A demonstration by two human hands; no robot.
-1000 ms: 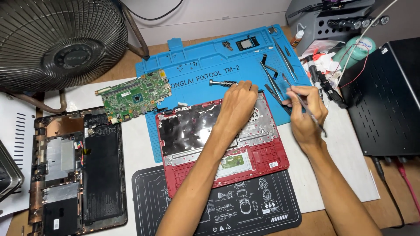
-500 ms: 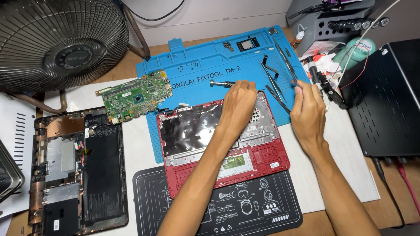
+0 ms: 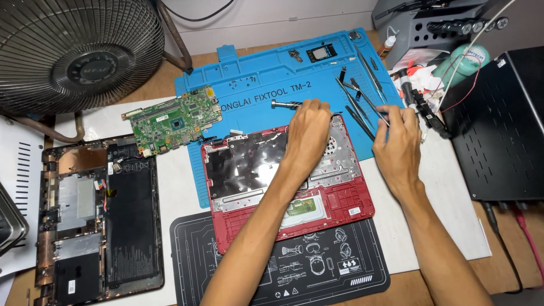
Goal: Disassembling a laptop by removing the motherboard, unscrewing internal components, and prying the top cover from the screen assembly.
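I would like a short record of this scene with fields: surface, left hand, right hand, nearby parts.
surface: blue silicone repair mat on a white sheet
left hand: left hand rests on the red plastic laptop shell
right hand: right hand touches thin metal tweezers
nearby parts: green circuit board, black laptop base, grey fan

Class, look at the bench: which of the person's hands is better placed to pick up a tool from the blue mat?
The right hand: its fingertips already touch the tweezers on the blue mat, while the left hand rests on the red laptop shell.
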